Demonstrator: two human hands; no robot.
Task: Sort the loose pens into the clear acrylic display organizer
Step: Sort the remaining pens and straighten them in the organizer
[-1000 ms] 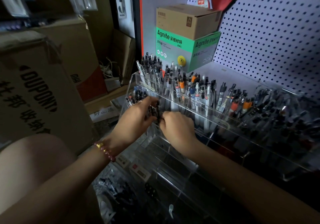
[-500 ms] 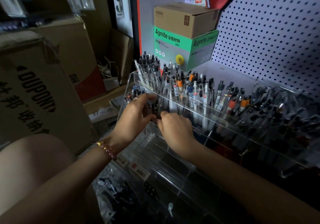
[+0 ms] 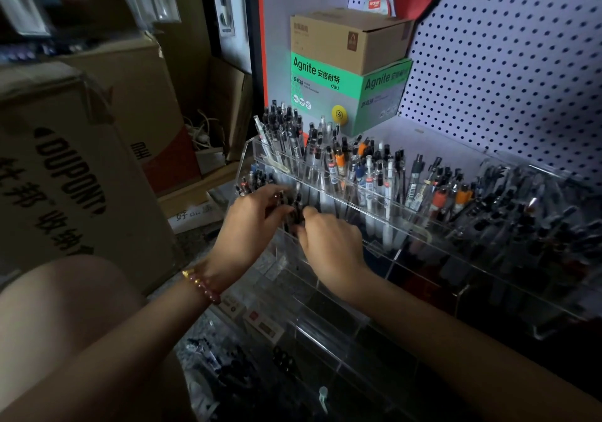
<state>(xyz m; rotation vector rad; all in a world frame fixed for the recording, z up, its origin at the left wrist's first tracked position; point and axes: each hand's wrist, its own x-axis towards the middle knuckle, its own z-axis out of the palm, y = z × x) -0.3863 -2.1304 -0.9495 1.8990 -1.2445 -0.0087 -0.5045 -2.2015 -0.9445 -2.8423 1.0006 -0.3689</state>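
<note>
A clear acrylic display organizer [image 3: 420, 242] with stepped rows stands before me, its upper rows packed with upright pens [image 3: 368, 174]. My left hand [image 3: 250, 222] and my right hand [image 3: 332, 242] meet at the second row near the organizer's left end. Between them stands a small bunch of dark pens [image 3: 293, 208]; both hands curl their fingers round it. The pens' lower parts are hidden behind my fingers. The lower rows [image 3: 312, 320] in front of my wrists hold only a few small items and price labels.
A green and white Agnite box [image 3: 345, 92] with a brown carton [image 3: 351, 38] on it stands at the back against a pegboard [image 3: 508, 72]. Large cardboard boxes [image 3: 71, 167] rise on the left. A bag of dark pens [image 3: 211, 356] lies below my left forearm.
Both hands have stayed at the same compartment, shifting only slightly around the bunch of pens. The view has drifted a little.
</note>
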